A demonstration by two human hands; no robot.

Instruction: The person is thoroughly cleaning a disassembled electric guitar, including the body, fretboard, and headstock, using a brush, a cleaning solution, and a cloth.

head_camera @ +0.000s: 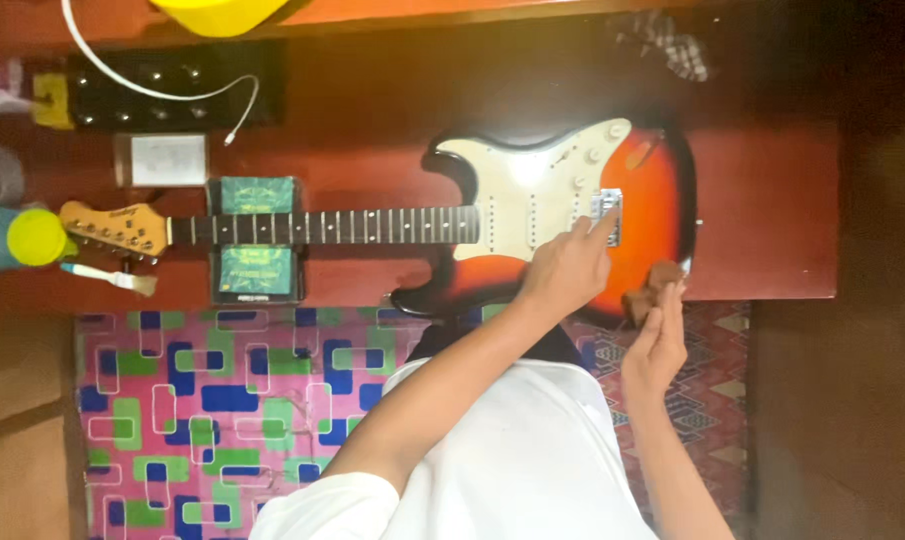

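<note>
**Hands on the guitar bridge**

Left hand is down on the guitar, fingers curled loosely with the index tip touching the metal bridge. It's not gripping anything, just poking at the bridge. Right hand sits just beside the lower edge of the body, fingers pressed together around something small and brown; too blurry to tell what it is.

The guitar lies flat on the red-brown table, sunburst body toward the right of the shot, cream pickguard facing up, neck running left to the headstock. Nearer the person there's a bright mat with pink, blue and green blocks, right up against the table edge.

Under the neck sits a dark box with green labels, propping it up. Beyond the neck there's a black strip with a white cable looping over it, and a little framed white card just beside that. By the headstock: a yellow-green ball touching its end, and a small brush just below it.
</note>
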